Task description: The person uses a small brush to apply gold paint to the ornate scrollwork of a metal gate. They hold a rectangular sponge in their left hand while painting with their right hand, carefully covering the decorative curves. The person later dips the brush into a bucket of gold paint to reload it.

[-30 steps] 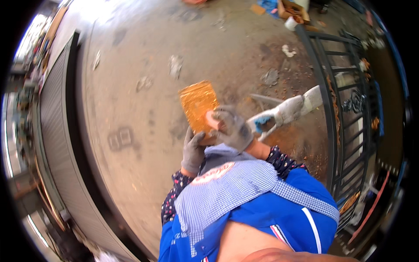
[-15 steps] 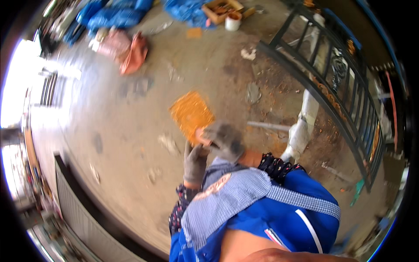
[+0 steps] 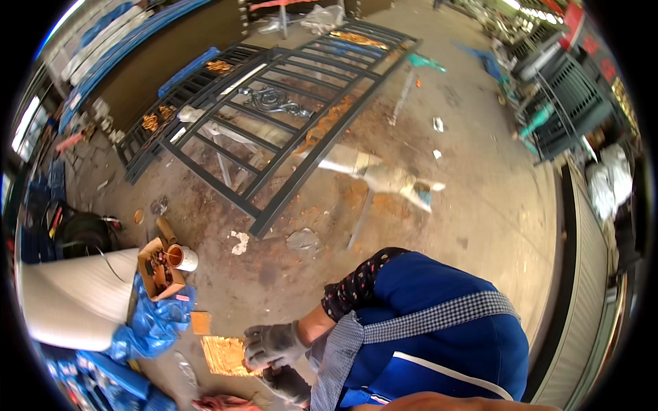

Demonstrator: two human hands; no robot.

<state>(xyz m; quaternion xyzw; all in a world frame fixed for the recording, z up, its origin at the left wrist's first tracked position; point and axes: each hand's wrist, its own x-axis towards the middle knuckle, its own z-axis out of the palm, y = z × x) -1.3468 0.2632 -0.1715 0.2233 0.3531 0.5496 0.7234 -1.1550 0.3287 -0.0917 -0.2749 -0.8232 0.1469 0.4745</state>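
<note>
A crinkled, shiny gold foil sheet is held out at the lower left. My right hand, in a grey work glove, has its fingers closed over the sheet's near edge. Just below it, my left hand, also gloved in grey, is closed at the sheet's lower corner, its fingers partly hidden by the right hand. A small flat tan square lies on the floor just beyond the sheet.
A dark metal railing frame with gold-coloured ornaments rests across supports ahead. At the left stand a white bucket, a cardboard box of small pieces and blue plastic sheeting. A reddish cloth lies at the lower edge.
My view has swung to the right, so the railing now lies ahead and the hands appear at the lower left. The gold foil sheet stays in my hands.
</note>
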